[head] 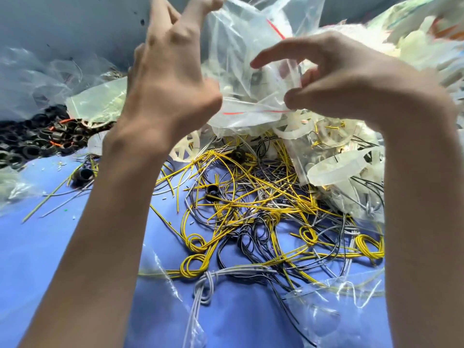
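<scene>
the left hand (170, 79) is raised with its fingertips pinching the upper edge of a clear zip bag (241, 46), the other fingers loosely spread. the right hand (351, 79) is curled, with thumb and bent fingers nipping the film lower down and the forefinger sticking out free. the bag hangs crumpled between the two hands, its red seal strip showing; what is inside is too blurred to tell. to open it well, i would bring both pinches close to that red strip, one on each lip, and peel apart gently with the mouth upward so nothing spills. below the bag lies a tangle of yellow, grey and black wires (251, 209) on the blue counter (62, 247). black rings (37, 136) are heaped to the bag's lower left, and white plastic wheels (334, 167) to its lower right.
</scene>
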{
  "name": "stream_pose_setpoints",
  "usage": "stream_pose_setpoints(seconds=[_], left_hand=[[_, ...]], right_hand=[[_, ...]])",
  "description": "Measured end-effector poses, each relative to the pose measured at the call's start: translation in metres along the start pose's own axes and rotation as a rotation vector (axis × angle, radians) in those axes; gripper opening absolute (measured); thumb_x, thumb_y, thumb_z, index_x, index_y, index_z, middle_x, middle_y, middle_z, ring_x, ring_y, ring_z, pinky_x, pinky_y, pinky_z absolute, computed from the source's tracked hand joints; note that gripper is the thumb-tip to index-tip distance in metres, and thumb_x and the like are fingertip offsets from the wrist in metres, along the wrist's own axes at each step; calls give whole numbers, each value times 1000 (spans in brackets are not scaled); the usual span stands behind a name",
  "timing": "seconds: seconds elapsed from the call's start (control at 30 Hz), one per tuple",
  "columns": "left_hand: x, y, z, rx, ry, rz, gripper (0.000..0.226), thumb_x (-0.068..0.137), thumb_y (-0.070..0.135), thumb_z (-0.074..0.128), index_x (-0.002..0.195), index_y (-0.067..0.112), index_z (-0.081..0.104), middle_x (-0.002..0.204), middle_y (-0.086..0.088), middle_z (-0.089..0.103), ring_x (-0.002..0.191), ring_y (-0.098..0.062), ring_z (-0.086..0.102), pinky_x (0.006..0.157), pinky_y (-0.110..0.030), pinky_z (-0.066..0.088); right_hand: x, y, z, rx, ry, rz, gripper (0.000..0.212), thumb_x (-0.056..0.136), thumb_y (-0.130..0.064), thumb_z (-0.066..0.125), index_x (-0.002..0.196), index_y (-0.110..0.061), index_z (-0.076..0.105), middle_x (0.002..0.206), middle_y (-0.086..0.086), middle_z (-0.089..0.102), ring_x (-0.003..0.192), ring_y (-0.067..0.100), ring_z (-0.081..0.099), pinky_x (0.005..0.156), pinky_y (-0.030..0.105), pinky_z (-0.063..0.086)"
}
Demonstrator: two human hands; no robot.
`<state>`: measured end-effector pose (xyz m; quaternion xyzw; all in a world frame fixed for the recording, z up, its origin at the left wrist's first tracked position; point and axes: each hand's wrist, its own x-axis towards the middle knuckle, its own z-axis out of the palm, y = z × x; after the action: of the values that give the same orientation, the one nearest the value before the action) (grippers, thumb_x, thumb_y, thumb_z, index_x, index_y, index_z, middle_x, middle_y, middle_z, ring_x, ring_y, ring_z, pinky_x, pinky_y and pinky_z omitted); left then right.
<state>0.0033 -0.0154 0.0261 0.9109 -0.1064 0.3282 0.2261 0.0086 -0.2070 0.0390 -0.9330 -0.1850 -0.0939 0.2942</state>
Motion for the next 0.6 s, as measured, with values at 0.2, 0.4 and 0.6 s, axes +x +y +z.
stream_pose_setpoints(seconds=[0.2, 0.4, 0.6], left_hand=[[3, -11, 6, -119, -297, 113, 79, 72, 15, 54, 143, 39, 29, 110, -3, 38, 71, 13, 44, 75, -13, 33], [6, -25, 10, -172, -374, 111, 79, 77, 22, 64, 142, 43, 25, 114, -3, 36, 73, 5, 46, 63, 3, 35], [0, -43, -5, -756, -595, 109, 35, 69, 30, 70, 103, 39, 68, 123, -6, 61, 90, -8, 62, 82, -22, 48]], right_hand=[[-2, 7, 0, -103, -111, 48, 75, 78, -8, 61, 133, -56, 40, 99, -21, 49, 42, -23, 40, 39, 4, 32], [2, 9, 5, -168, -146, 9, 88, 81, -15, 66, 140, -60, 20, 137, -24, 44, 48, -21, 38, 49, 8, 30], [8, 14, 15, -267, -281, 28, 103, 79, -15, 71, 147, -49, 1, 152, -5, 33, 110, 12, 50, 87, 28, 41]])
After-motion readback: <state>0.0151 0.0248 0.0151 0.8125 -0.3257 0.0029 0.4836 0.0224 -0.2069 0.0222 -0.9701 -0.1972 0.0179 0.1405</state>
